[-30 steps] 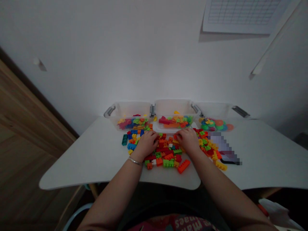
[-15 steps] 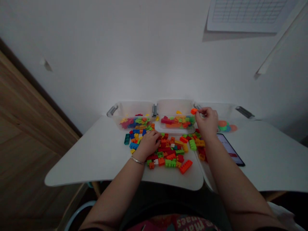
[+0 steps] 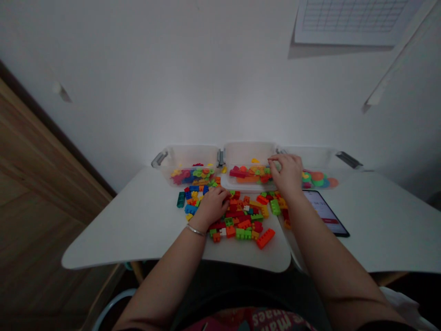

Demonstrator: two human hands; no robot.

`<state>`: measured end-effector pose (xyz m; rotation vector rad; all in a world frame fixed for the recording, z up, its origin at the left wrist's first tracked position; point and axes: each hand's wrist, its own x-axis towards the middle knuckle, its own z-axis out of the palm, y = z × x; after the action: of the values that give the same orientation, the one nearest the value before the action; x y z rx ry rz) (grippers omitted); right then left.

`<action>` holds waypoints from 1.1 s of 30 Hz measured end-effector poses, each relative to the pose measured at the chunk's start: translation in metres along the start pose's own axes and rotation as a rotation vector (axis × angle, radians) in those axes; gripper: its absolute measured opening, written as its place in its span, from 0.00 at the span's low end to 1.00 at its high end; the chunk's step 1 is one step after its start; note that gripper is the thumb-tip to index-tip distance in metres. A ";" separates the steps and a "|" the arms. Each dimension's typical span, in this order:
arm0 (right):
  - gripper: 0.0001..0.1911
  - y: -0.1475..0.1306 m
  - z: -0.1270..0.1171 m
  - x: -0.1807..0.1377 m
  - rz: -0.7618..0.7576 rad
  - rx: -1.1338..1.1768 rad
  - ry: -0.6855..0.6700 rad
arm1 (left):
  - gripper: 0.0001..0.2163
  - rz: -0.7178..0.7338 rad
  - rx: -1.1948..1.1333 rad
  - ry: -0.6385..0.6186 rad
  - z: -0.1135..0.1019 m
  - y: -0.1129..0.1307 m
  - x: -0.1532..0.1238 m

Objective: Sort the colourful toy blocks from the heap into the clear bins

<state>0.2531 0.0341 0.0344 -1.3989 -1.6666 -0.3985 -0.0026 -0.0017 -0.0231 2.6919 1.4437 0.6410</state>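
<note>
My left hand (image 3: 215,202), a bangle at its wrist, rests on the left part of a pile of coloured toy bricks (image 3: 237,214). Its fingers lie slightly curled over the bricks, and nothing shows in its grasp. Over the right end of the middle clear bin (image 3: 251,180) hovers my right hand (image 3: 287,172), thumb and forefinger a little apart with no brick between them. Inside that bin are red, orange, yellow and green pieces, among them a small orange piece (image 3: 243,168). My right forearm hides some bricks at the pile's right side.
A left clear bin (image 3: 167,172) holds mixed small pieces. The right clear bin (image 3: 324,158) contains round coloured pieces (image 3: 319,177). A phone (image 3: 332,223) with its screen lit lies right of my forearm. The white table (image 3: 138,230) meets the wall behind the bins.
My right hand has moved left over the middle bin and let go of the orange brick it was pinching. An orange piece now shows in that bin. My left hand has stayed put.
</note>
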 end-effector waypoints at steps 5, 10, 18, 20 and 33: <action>0.10 -0.010 -0.017 -0.012 -0.052 0.051 0.027 | 0.10 -0.012 0.006 -0.013 -0.001 0.001 0.000; 0.08 -0.002 -0.015 -0.047 -0.140 0.017 -0.186 | 0.10 -0.014 0.016 -0.010 -0.001 0.002 -0.001; 0.06 0.020 -0.002 -0.077 -0.213 -0.174 -0.457 | 0.10 -0.005 0.002 0.003 0.000 0.001 0.000; 0.05 0.020 0.001 -0.079 -0.213 -0.172 -0.460 | 0.10 0.000 -0.002 0.010 0.000 0.000 0.000; 0.10 0.029 -0.001 -0.076 -0.189 -0.095 -0.477 | 0.10 0.000 0.000 0.005 0.001 0.000 0.000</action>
<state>0.2766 -0.0047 -0.0330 -1.4897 -2.2028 -0.2636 -0.0019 -0.0017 -0.0236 2.6920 1.4451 0.6476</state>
